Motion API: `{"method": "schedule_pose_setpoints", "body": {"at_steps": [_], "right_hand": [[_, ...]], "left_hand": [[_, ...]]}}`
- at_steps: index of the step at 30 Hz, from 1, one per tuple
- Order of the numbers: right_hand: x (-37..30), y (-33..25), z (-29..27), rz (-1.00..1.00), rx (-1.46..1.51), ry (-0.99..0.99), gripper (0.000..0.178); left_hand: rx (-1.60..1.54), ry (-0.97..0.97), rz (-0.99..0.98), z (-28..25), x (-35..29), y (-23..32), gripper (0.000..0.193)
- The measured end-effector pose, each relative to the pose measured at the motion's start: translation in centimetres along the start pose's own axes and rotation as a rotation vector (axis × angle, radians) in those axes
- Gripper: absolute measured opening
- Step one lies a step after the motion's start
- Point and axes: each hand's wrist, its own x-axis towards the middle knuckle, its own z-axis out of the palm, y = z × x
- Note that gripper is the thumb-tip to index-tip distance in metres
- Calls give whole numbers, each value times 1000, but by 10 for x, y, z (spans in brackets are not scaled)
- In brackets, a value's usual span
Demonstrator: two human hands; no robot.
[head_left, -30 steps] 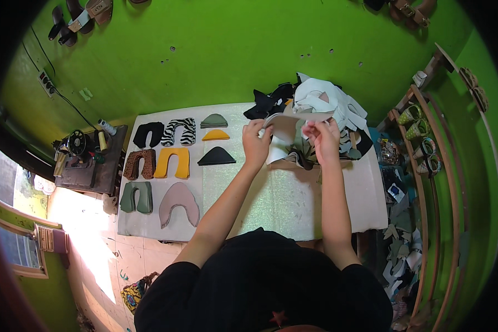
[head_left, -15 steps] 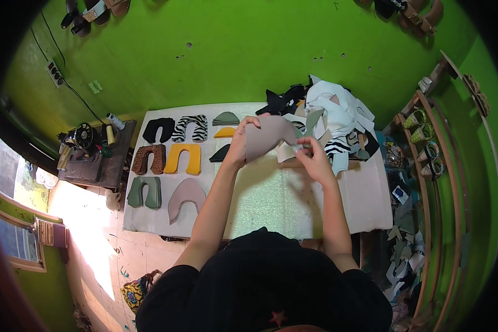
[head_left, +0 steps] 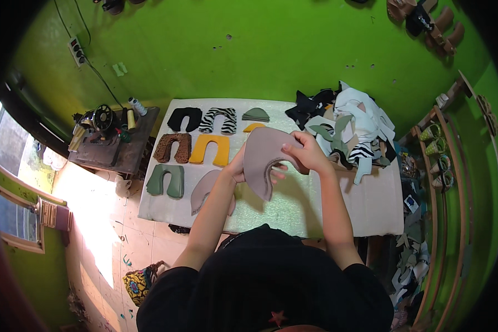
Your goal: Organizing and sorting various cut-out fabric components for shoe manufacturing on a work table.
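Above the pale table [head_left: 365, 202] (green wall [head_left: 293, 63] beyond), both hands [head_left: 311, 155] grip mauve material [head_left: 263, 150]

Mauve piece [head_left: 264, 148]: smooth, matt; tabletop [head_left: 279, 216]: glossy.

"What's the pose?"
"The left forearm [head_left: 210, 213] rises from the lower part of the frame, slanting rightward toward the centre. The right forearm [head_left: 337, 207] leans slightly left."
"And at their ends?"
"The left hand [head_left: 237, 167], just left of centre, is mostly hidden. The right hand [head_left: 311, 155], right of centre, is pinching, thumb [head_left: 289, 149] pointing left."
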Motion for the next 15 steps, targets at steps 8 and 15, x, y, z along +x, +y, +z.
{"method": "schedule_pose_setpoints", "body": {"at_steps": [8,15], "right_hand": [[16,3,42,56,102,-135,29],[20,0,78,38,-13,-200,43]], "left_hand": [[-68,-312,51,-50,-42,1,91],[-50,-153,-121,-89,-71,14,56]]}}
